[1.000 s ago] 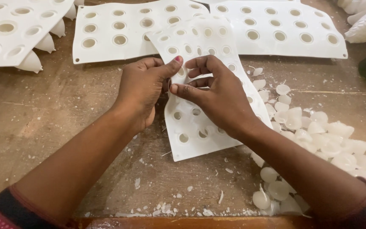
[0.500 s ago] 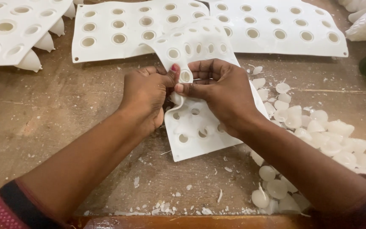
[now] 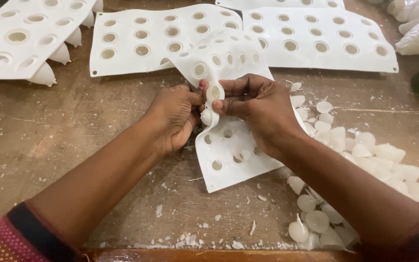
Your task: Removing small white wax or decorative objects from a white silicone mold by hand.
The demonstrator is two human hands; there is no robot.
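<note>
From the head view we see our left hand (image 3: 173, 116) and right hand (image 3: 258, 109) with fingers clenched on a white silicone mould sheet (image 3: 226, 145), buckled up between them over the wooden bench (image 3: 49, 140), a small white wax piece (image 3: 206, 116) bulging from a cavity at our thumbs. A heap of loose white wax pieces (image 3: 364, 150) lies just right of the sheet, and flat mould sheets (image 3: 141, 41) lie beyond it.

craft workshop: scuffed wooden workbench (image 3: 49, 145), white silicone moulds (image 3: 316, 39), wax shavings (image 3: 190, 240)
</note>
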